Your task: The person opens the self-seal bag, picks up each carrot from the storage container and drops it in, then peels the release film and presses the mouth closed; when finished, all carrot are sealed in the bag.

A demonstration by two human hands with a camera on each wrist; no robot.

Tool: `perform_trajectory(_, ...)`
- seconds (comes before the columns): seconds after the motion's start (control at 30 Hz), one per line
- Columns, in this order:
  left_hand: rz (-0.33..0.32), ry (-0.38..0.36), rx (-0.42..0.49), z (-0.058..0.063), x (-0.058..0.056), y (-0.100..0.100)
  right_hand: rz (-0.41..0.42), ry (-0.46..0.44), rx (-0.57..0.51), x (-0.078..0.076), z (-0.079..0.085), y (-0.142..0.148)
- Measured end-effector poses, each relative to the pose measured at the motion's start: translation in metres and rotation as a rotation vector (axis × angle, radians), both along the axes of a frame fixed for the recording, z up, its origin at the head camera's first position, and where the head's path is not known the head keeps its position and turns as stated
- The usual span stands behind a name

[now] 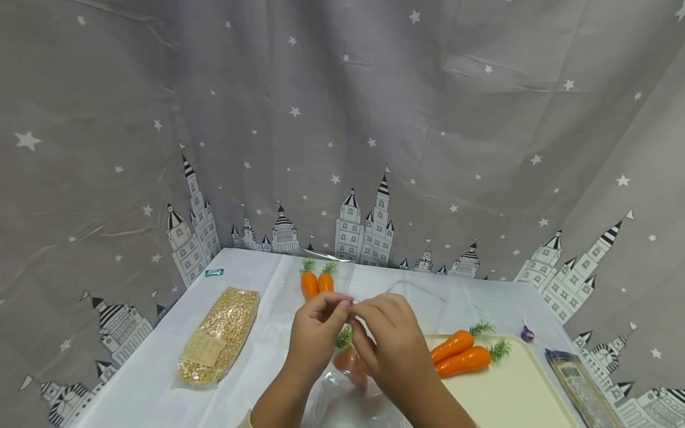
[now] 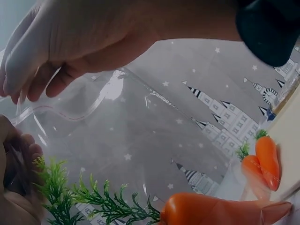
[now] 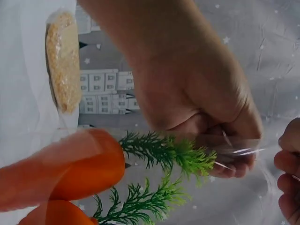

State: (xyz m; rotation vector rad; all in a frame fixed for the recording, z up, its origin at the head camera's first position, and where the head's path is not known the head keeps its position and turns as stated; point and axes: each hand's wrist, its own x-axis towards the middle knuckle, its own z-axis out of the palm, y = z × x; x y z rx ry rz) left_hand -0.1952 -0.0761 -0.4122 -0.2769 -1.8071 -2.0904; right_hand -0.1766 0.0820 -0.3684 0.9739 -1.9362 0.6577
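Both hands meet at the middle of the table in the head view. My left hand [image 1: 316, 333] and right hand [image 1: 393, 333] pinch the top edge of a clear plastic bag [image 1: 342, 407], fingertips close together. A reddish line runs along the bag's mouth in the left wrist view. Inside hang orange carrots [image 3: 79, 168] with green feathery tops [image 3: 183, 157]; in the head view the right hand partly covers them. In the right wrist view the left hand [image 3: 197, 93] has its fingers curled at the bag's edge.
Two carrots [image 1: 462, 359] lie on a cream tray [image 1: 514, 398] at right. Behind the hands, two more [image 1: 317, 282] lie on clear plastic. A bag of yellow grains [image 1: 235, 315] lies left, near a teal packet [image 1: 214, 273]. A small purple thing [image 1: 527, 334] and a flat package [image 1: 583, 386] sit far right.
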Motion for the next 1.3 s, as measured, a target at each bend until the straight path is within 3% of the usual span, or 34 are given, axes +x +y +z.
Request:
perform_trajectory(0.23, -0.018, 0.006, -0.062, 0.001, 0.003, 0.000, -0.102, -0.085, 0.041, -0.009, 0.000, -0.004)
perform_trajectory(0.63, -0.071, 0.090, -0.104, -0.002, 0.006, 0.000, -0.111, -0.054, 0.041, -0.016, -0.002, -0.003)
perform_trajectory(1.1, 0.031, 0.249, -0.259, -0.007, 0.005, 0.000, -0.153, -0.017, 0.101, -0.014, 0.004, -0.001)
perform_trajectory(1.3, 0.015, 0.289, -0.258, -0.009, 0.003, 0.000, -0.164, 0.019, 0.113, -0.014, 0.004, 0.001)
